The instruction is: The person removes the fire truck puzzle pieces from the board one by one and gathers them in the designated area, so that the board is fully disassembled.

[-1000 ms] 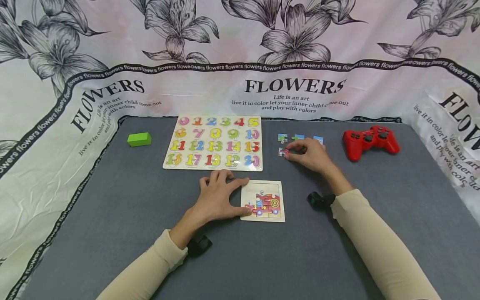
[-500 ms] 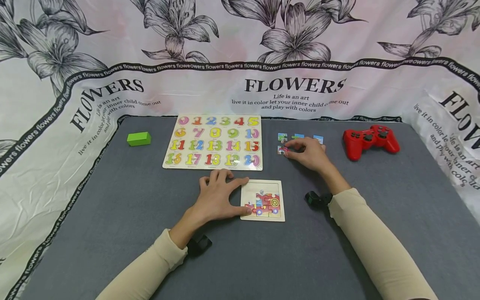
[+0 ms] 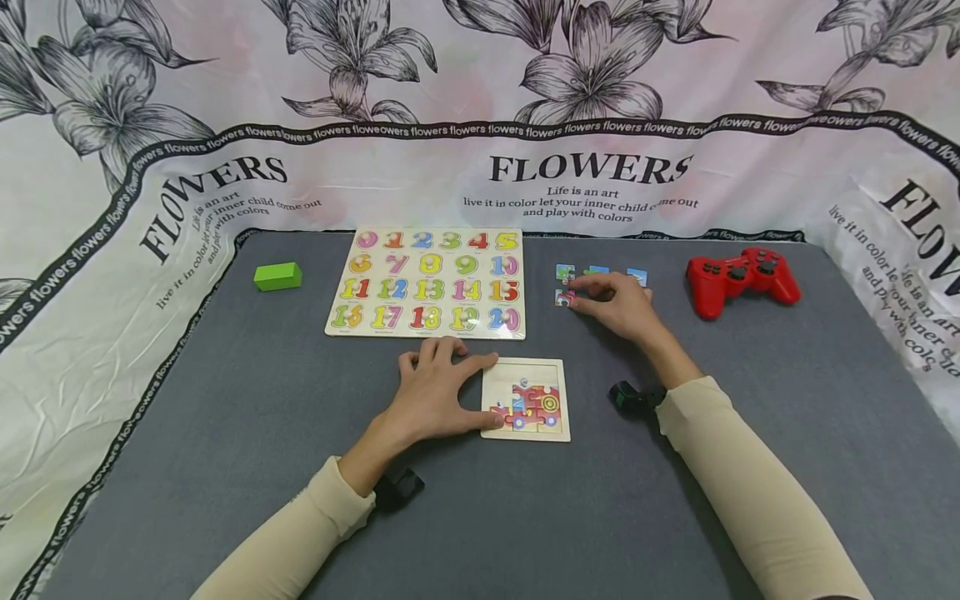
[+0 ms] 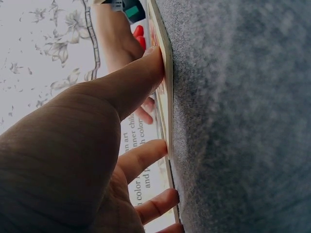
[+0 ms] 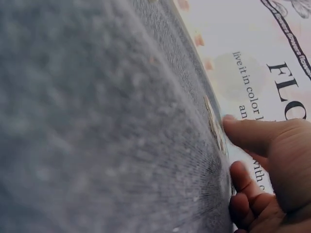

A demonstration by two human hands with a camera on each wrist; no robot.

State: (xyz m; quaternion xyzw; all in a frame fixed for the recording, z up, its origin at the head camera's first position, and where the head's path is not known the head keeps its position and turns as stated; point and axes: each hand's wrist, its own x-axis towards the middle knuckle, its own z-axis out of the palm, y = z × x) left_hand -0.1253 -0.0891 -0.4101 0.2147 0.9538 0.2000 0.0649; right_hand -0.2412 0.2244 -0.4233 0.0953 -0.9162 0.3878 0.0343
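Note:
A small square wooden jigsaw board (image 3: 491,379), partly filled with a red tractor picture, lies flat at the middle of the table. My left hand (image 3: 431,392) holds it from the left, thumb over its near left part and index finger at the far left corner; the left wrist view shows the thumb (image 4: 154,65) on the board's edge. Farther right, my right hand (image 3: 618,308) pinches a small red-and-blue jigsaw piece (image 3: 563,297) at its right side, close to the table. Behind that hand lie a green-and-blue piece (image 3: 565,272) and two bluish ones, partly covered.
A large number board (image 3: 337,327) with colourful numerals lies behind the jigsaw board. A green block (image 3: 278,276) sits at the far left, a red game controller (image 3: 742,282) at the far right. Flower-printed cloth (image 3: 420,179) hangs behind the grey table (image 3: 480,533).
My right hand and forearm have shifted very slightly left, with the fingers still at the red-and-blue piece. My left hand keeps its place on the jigsaw board.

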